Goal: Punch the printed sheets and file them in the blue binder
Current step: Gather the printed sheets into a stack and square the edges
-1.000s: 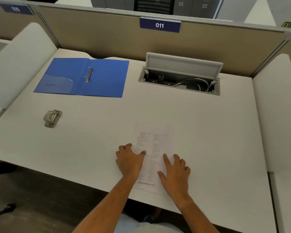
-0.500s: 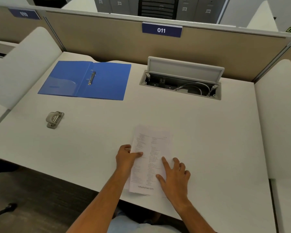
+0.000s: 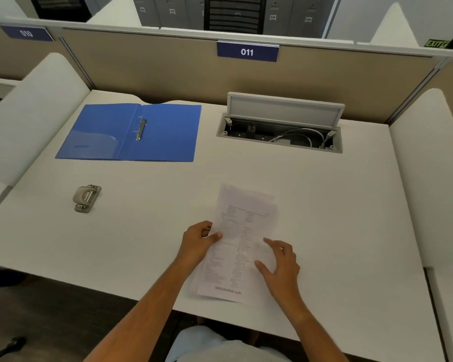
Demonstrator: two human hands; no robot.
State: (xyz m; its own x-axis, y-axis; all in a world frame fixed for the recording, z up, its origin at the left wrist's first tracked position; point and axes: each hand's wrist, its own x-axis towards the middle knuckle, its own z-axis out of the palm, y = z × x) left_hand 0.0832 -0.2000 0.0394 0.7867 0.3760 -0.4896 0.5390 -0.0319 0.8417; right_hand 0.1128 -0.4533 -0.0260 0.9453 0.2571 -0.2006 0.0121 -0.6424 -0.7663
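The printed sheets lie as a thin stack near the front edge of the white desk, their left side lifted a little. My left hand pinches the stack's left edge between thumb and fingers. My right hand rests on the sheets' right side with fingers spread and relaxed. The blue binder lies open and flat at the back left, its metal rings along the spine. A small grey hole punch sits on the desk left of the sheets, apart from both hands.
An open cable hatch with its lid raised and white cables inside sits at the back right. A beige partition labelled 011 closes off the rear. White side dividers flank the desk.
My left hand went from lying flat on the sheets to pinching their left edge and lifting it. My right hand stayed on the right side, its fingers curling slightly.
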